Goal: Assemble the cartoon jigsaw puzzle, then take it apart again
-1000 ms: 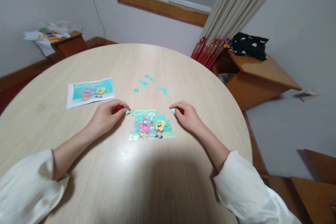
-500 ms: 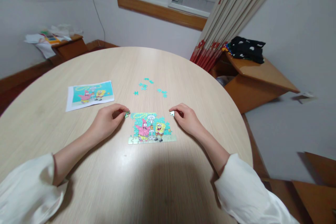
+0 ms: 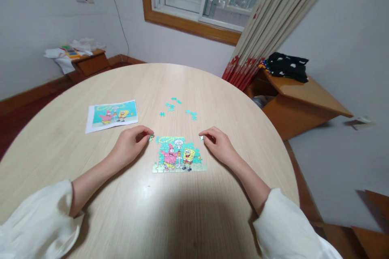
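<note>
A partly assembled jigsaw puzzle [image 3: 179, 156] of cartoon figures lies flat on the round table [image 3: 127, 218]. Its upper right and left edges are uneven. My left hand [image 3: 130, 141] pinches a greenish puzzle piece [image 3: 151, 138] beside the puzzle's upper left corner, apart from it. At the upper right, my right hand [image 3: 217, 143] has a puzzle piece [image 3: 201, 137] between thumb and fingers, its pale side showing. Beyond the puzzle lie several loose turquoise pieces [image 3: 170, 107], with another small group of pieces [image 3: 192, 114] to their right.
A printed reference picture [image 3: 114, 114] lies on the table at the left. Past the table's right edge stands a wooden cabinet [image 3: 282, 101] with black cloth [image 3: 288, 66] on it. A curtain [image 3: 267, 20] hangs beside the window.
The whole view has shifted slightly, so everything appears a little lower and mostly further right. Both hands keep their pieces beside the puzzle, hardly moving relative to it.
</note>
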The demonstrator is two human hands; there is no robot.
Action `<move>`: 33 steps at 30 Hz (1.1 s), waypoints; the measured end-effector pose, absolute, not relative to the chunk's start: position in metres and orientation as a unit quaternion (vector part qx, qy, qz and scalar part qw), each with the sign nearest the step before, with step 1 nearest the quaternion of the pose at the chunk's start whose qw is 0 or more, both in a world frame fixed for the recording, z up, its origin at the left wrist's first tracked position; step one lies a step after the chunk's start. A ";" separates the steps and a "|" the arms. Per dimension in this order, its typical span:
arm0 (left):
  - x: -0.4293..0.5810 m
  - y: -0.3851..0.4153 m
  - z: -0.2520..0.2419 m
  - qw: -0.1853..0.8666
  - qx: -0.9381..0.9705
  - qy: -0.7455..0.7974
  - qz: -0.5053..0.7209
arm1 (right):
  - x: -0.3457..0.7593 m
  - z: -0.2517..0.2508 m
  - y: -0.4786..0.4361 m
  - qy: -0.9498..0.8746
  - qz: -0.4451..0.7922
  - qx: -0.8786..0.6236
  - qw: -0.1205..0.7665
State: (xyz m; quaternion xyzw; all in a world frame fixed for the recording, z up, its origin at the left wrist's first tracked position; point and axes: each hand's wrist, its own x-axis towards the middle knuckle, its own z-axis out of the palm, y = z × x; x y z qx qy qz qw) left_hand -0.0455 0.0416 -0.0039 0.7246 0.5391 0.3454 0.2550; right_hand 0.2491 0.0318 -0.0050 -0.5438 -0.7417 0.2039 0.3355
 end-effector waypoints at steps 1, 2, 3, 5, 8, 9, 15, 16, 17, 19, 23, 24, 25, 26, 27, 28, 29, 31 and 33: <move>-0.046 0.042 -0.005 0.254 0.723 0.539 0.350 | 0.249 -0.005 0.032 -0.742 0.204 -0.544 0.336; -0.046 0.043 -0.005 0.254 0.722 0.537 0.355 | 0.249 -0.005 0.032 -0.741 0.204 -0.544 0.335; -0.046 0.043 -0.006 0.255 0.720 0.536 0.359 | 0.249 -0.005 0.032 -0.741 0.205 -0.545 0.334; -0.046 0.044 -0.007 0.259 0.716 0.535 0.366 | 0.249 -0.005 0.032 -0.740 0.208 -0.548 0.331; -0.046 0.044 -0.006 0.263 0.713 0.537 0.365 | 0.250 -0.005 0.032 -0.739 0.208 -0.550 0.328; -0.046 0.044 -0.006 0.262 0.714 0.539 0.362 | 0.250 -0.006 0.032 -0.740 0.207 -0.549 0.328; -0.048 0.045 -0.003 0.244 0.720 0.544 0.354 | 0.252 -0.007 0.033 -0.742 0.209 -0.546 0.328; -0.048 0.045 -0.003 0.241 0.720 0.544 0.356 | 0.252 -0.007 0.033 -0.742 0.210 -0.546 0.328; -0.048 0.045 -0.003 0.239 0.720 0.545 0.358 | 0.252 -0.006 0.033 -0.742 0.211 -0.546 0.328; -0.049 0.046 -0.003 0.236 0.719 0.546 0.358 | 0.252 -0.006 0.033 -0.743 0.210 -0.545 0.327; -0.052 0.046 -0.002 0.227 0.719 0.555 0.351 | 0.252 -0.006 0.033 -0.740 0.213 -0.549 0.325; -0.053 0.047 -0.001 0.223 0.725 0.552 0.347 | 0.252 -0.006 0.033 -0.739 0.214 -0.550 0.325; -0.054 0.047 -0.001 0.216 0.737 0.543 0.340 | 0.252 -0.006 0.033 -0.738 0.215 -0.550 0.326; -0.055 0.048 -0.001 0.207 0.752 0.531 0.330 | 0.252 -0.006 0.033 -0.737 0.216 -0.550 0.327; -0.057 0.048 -0.001 0.195 0.770 0.519 0.315 | 0.252 -0.007 0.033 -0.737 0.217 -0.550 0.328; -0.058 0.049 -0.001 0.183 0.787 0.510 0.297 | 0.252 -0.007 0.033 -0.737 0.217 -0.549 0.330; -0.059 0.050 -0.002 0.173 0.800 0.503 0.277 | 0.252 -0.007 0.033 -0.736 0.217 -0.549 0.331; -0.060 0.051 -0.004 0.167 0.816 0.496 0.244 | 0.252 -0.008 0.033 -0.736 0.215 -0.549 0.332; -0.062 0.053 -0.004 0.176 0.821 0.493 0.227 | 0.251 -0.008 0.033 -0.736 0.213 -0.550 0.332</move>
